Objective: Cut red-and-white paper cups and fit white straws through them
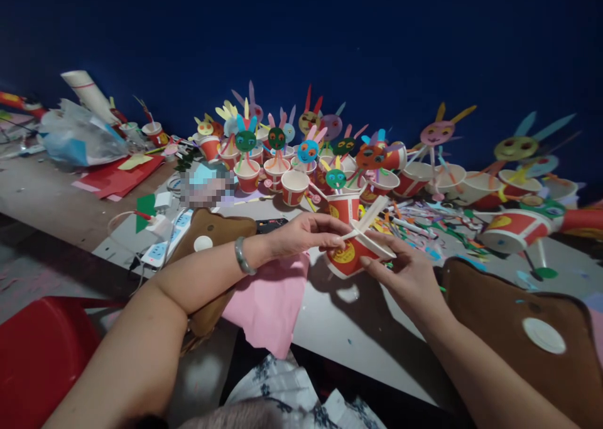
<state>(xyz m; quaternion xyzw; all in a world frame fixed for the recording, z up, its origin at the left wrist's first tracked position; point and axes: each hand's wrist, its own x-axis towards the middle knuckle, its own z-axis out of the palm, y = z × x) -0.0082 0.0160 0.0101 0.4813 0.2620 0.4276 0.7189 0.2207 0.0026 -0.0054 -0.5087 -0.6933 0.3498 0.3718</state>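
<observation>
A dark blue wall behind a pale table, red seat left

At the far left of the desk, a plastic bag lies near a white roll, with red sheets nearer. A power strip (white plugs stand in it) lies beside a brown pad; a similar pad lies near right. A pink sheet reaches the near edge. A red seat stands near left, below a far blue wall.

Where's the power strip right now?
In the head view, the power strip lies left of centre, along the left side of the left-hand brown cushion, with a white plug close by.
</observation>
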